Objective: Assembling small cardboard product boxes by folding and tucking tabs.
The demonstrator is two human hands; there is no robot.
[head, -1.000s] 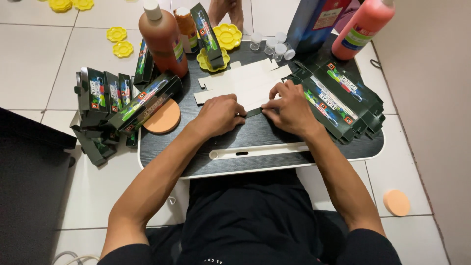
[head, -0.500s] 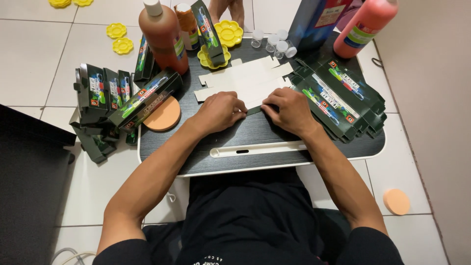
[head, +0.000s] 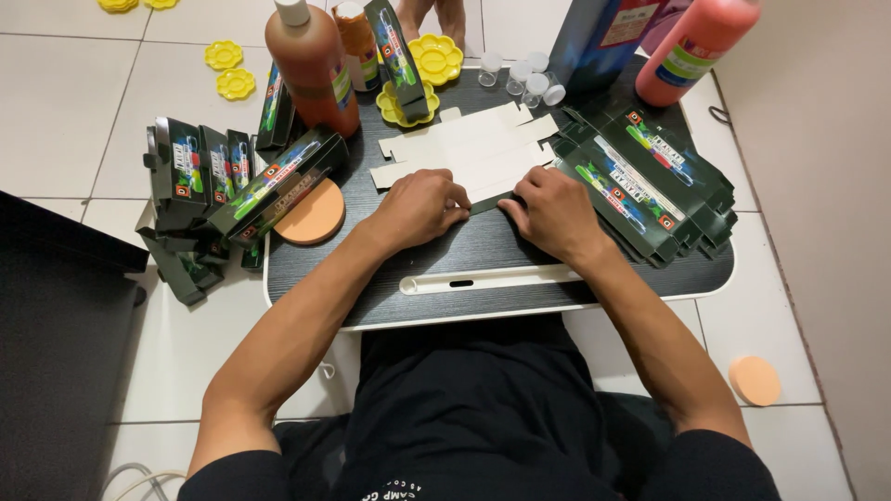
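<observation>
Both the left hand [head: 418,209] and the right hand [head: 555,213] press curled fingers on the flat, unfolded pale cardboard box blank [head: 469,153], pinning it against the dark lap tray [head: 483,255]. They seem to pinch its near edge, though the knuckles hide the fingertips. Flattened dark printed cartons [head: 650,190] lie stacked just beside the right hand, within easy reach.

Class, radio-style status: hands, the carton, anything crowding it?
Both hands, left and right, press the flat carton. Printed stack touching right. Orange bottle behind.

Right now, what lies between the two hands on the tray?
In the head view, the flat unfolded carton spans between left hand and right hand; both press its near edge.
</observation>
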